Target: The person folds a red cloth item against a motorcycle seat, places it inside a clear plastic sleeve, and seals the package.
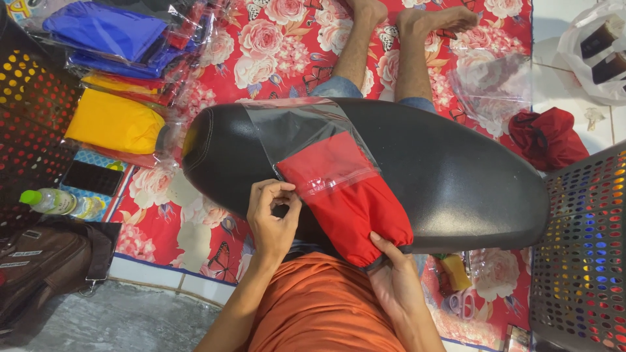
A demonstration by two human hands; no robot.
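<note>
A folded red garment point(345, 195) lies on a black padded seat cushion point(456, 176) across my lap, partly inside a clear plastic bag point(293, 127). My left hand point(272, 218) pinches the bag's open edge beside the red cloth. My right hand point(394, 277) grips the near end of the red garment from below. My bare legs stretch out beyond the cushion onto a red floral mat point(274, 45).
Bagged blue point(104, 29) and yellow point(114, 120) garments are stacked at the left. Perforated baskets stand at the left point(29, 124) and right point(583, 261). A loose red garment point(548, 137), a water bottle point(49, 201), a brown bag point(42, 261), scissors point(462, 303) lie around.
</note>
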